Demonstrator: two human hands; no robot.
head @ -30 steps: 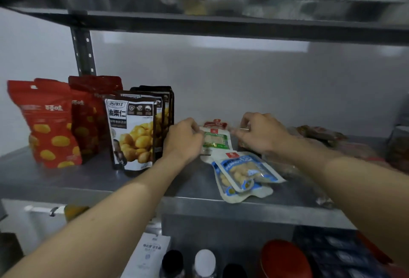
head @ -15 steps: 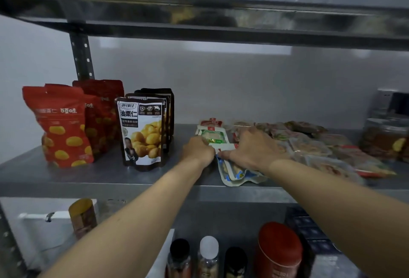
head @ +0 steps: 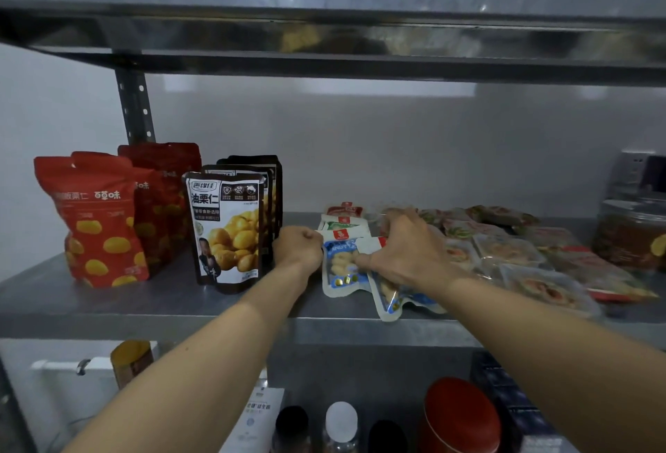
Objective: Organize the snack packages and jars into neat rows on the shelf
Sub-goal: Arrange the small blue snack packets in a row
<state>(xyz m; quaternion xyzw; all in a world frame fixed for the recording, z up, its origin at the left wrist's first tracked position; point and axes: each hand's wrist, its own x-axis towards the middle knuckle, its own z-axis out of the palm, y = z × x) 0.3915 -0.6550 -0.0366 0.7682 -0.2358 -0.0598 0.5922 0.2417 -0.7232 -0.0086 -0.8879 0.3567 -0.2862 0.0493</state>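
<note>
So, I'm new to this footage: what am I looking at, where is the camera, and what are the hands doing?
No machine here: a person wears one camera on the head, looking forward and down, so you see their two bare arms. On the metal shelf stand red bags and black bags at the left; flat clear packs and a jar sit to the right. In the middle lie blue packets. The right hand seems to pinch the top of one. The left hand is a fist at their left edge; whether it grips anything is unclear.
</note>
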